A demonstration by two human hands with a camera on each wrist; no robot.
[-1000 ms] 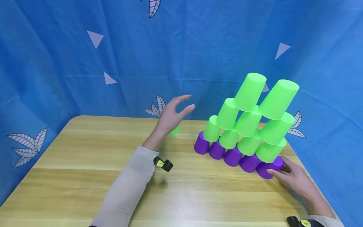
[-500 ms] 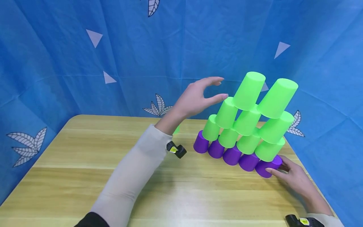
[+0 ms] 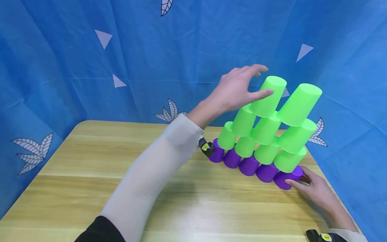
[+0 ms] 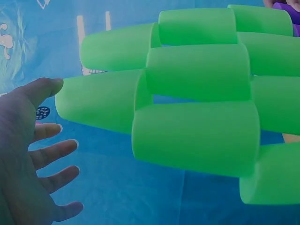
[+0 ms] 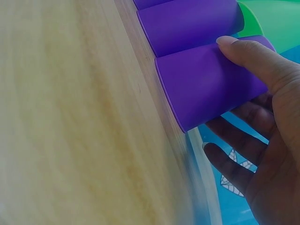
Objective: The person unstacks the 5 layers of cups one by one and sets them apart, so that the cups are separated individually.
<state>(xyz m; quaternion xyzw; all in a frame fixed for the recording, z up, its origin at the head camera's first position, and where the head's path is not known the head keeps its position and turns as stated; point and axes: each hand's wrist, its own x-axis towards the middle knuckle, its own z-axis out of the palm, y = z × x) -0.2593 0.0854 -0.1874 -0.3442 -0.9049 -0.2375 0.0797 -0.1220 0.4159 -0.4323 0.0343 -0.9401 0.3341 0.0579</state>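
Note:
Upside-down cups form a stepped wall on the right side of the table: a bottom row of purple cups (image 3: 249, 165) with three rows of green cups (image 3: 265, 129) above. My left hand (image 3: 234, 88) is raised at the wall's upper left, thumb and fingers spread around the top-left green cup (image 3: 269, 101). In the left wrist view its thumb tip meets that cup (image 4: 101, 98) near its base; whether they touch, I cannot tell. My right hand (image 3: 317, 191) holds the right-end purple cup (image 5: 211, 82), thumb on the near side, fingers behind.
The wooden table (image 3: 99, 161) stretches left and forward of the cups. A blue cloth (image 3: 151, 50) with leaf and triangle prints hangs behind it. The right-end cup stands close to the table's right edge. My left forearm crosses the table's middle.
My left hand has moved up and right from the table's back to the top-left green cup. A small green cup behind it is now hidden by my arm. My right hand stays put.

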